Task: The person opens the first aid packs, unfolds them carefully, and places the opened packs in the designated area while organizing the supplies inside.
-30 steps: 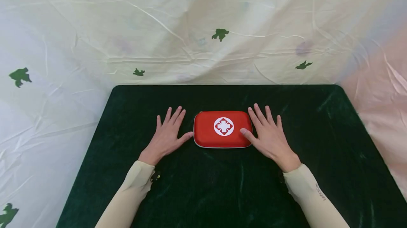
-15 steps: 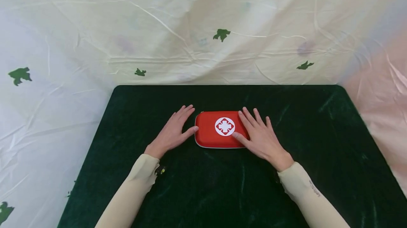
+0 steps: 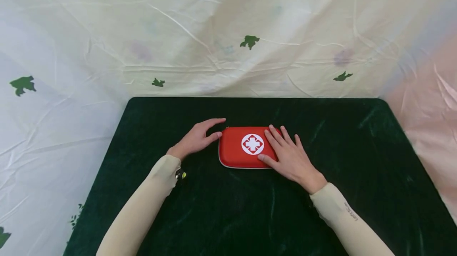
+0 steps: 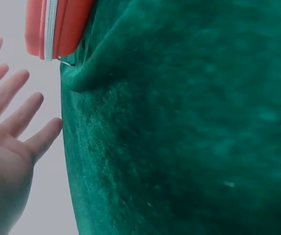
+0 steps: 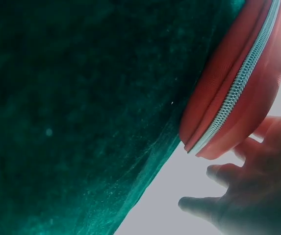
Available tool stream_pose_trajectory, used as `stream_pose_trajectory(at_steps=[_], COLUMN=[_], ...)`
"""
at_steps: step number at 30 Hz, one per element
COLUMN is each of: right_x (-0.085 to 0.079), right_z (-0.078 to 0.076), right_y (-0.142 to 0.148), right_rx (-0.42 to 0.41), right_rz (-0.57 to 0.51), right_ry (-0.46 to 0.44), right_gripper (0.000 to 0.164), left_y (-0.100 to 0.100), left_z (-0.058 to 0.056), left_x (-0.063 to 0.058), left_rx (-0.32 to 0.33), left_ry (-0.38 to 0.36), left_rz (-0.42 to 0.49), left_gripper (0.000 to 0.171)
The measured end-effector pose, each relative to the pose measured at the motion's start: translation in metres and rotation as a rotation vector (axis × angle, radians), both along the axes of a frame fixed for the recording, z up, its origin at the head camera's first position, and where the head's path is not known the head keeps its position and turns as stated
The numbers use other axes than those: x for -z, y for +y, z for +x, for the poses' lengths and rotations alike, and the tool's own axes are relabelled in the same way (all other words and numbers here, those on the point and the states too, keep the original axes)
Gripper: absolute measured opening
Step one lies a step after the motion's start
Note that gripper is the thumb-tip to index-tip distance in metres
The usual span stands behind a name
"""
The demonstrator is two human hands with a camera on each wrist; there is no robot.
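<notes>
A red zippered first-aid case (image 3: 232, 149) with a white cross emblem lies flat on the dark green cloth. My right hand (image 3: 290, 158) rests over its right end, fingers spread and straight, hiding that end in the head view. Near the case's far left corner is my left hand (image 3: 194, 139), with thumb and fingers extended and parted. The left wrist view shows a small zipper pull (image 4: 67, 62) at one corner, a little apart from the left fingers. A closed silvery zipper (image 5: 231, 93) runs along the side seen in the right wrist view.
Green velvety cloth (image 3: 228, 216) covers the table under both arms. Pale fabric (image 3: 185, 29) with green leaf-like prints hangs behind the table and along its left side. Pinkish fabric (image 3: 435, 121) hangs at the right.
My left hand has moved right and away from me, toward the case's far left corner, its fingers turning rightward. My right hand has slid left over the case's right end. The case stays put.
</notes>
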State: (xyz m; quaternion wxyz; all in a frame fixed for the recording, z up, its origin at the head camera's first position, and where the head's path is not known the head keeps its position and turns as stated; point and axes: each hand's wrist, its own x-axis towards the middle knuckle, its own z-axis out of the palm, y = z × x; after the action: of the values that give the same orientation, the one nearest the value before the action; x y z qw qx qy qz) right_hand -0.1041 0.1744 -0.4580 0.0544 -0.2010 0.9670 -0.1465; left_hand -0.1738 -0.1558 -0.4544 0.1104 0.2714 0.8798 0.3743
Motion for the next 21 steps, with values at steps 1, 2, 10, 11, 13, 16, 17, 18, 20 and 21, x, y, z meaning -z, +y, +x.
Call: stream_pose_trajectory(at_steps=[1,2,10,11,13,16,17,18,20,21], right_x=[0.0,0.0,0.003,0.003,0.003,0.002,0.002,0.002,0.001,0.001], right_z=[0.0,0.0,0.002,0.002,0.002,0.001,0.001,0.001,0.001,0.001], right_y=[0.0,0.0,-0.001,-0.001,-0.001,-0.001,-0.001,-0.001,-0.001,-0.001], right_rx=[-0.001,0.002,0.022,0.022,0.021,0.019,0.019,0.019,0.019,0.018], right_rz=[0.001,0.004,0.004,0.001,-0.003,-0.011,-0.014,-0.015,-0.016,-0.015], right_ry=[0.001,0.002,-0.016,-0.021,-0.029,-0.036,-0.036,-0.035,-0.032,-0.033], right_gripper=[0.091,0.091,0.091,0.091,0.091,0.09,0.09,0.091,0.091,0.091], left_y=[0.0,0.0,0.004,0.004,0.005,0.006,0.006,0.006,0.007,0.007], left_z=[-0.004,-0.008,-0.033,-0.035,-0.039,-0.044,-0.046,-0.047,-0.049,-0.05], left_x=[0.001,0.003,0.009,0.01,0.011,0.013,0.013,0.013,0.013,0.013], left_rx=[0.002,0.005,0.072,0.084,0.109,0.15,0.165,0.178,0.197,0.202], left_ry=[-0.014,-0.025,-0.217,-0.246,-0.297,-0.349,-0.362,-0.372,-0.388,-0.396], left_rz=[0.015,0.025,0.147,0.16,0.179,0.179,0.169,0.16,0.14,0.128], left_gripper=[0.052,0.049,0.045,0.044,0.044,0.043,0.042,0.042,0.041,0.04])
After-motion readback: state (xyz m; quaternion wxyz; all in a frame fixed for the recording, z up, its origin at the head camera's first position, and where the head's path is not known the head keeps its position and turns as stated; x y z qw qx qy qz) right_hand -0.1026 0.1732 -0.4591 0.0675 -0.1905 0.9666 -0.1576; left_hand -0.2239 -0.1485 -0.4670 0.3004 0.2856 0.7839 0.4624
